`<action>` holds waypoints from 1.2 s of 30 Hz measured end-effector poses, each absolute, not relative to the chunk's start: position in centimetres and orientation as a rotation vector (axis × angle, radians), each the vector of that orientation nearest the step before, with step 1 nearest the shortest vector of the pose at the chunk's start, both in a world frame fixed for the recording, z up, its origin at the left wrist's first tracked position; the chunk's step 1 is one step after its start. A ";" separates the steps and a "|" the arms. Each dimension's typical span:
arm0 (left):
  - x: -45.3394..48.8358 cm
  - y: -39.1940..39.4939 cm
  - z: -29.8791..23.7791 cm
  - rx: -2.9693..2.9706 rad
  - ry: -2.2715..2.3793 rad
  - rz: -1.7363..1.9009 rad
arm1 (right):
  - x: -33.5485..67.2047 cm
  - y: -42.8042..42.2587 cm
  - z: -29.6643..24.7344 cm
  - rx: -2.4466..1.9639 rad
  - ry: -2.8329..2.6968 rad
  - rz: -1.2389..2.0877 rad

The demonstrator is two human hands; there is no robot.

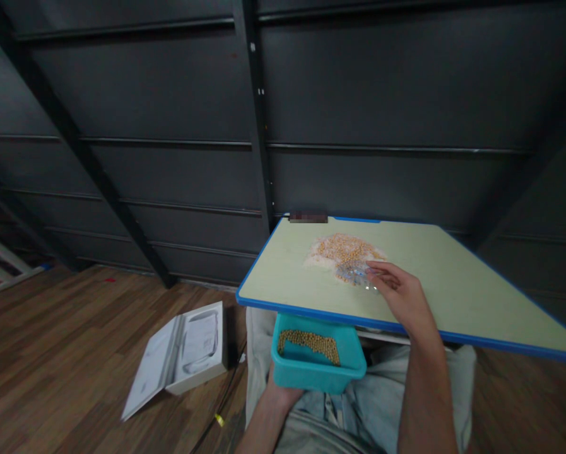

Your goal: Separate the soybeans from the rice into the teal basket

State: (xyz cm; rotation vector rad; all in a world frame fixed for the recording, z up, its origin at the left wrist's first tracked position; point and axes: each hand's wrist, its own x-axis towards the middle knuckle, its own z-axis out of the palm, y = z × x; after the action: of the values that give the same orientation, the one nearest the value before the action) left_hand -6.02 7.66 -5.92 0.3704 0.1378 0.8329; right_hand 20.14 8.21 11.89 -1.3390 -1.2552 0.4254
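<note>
**Presently: one hand at the grain, one under the bin**

I am watching the right hand [400, 295] lying low on the table [476, 277], palm down and fingers loosely spread, gripping nothing that I can see. Its fingertips [375, 270] are touching the five o'clock edge of a pile of yellow grains [342, 249], where a small clear, bluish patch [353, 274] is glinting. I cannot tell what that patch is.

At seven o'clock from that hand, below the tabletop, the left hand [283, 396] is cupping the near wall of a teal bin [315, 372] and propping it on the lap. Most of its fingers are hiding behind the bin. I judge it is being held there so that its open mouth is sitting right under the blue rim. A band of yellow beans [310, 342] is lying along its far side.

Further out at nine o'clock, an open white box [188, 350] is lying on the wooden floor [65, 353], well apart from the bin.
</note>
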 end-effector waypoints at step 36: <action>-6.1 7.6 -6.3 0.364 0.127 0.822 | 19.7 7.8 12.3 -1.325 -1.274 0.498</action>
State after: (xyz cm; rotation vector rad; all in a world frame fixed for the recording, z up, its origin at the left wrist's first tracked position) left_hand -6.12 7.62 -6.32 0.3643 0.1272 0.8218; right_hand 19.74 7.82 12.34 -1.3254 -1.2742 0.4976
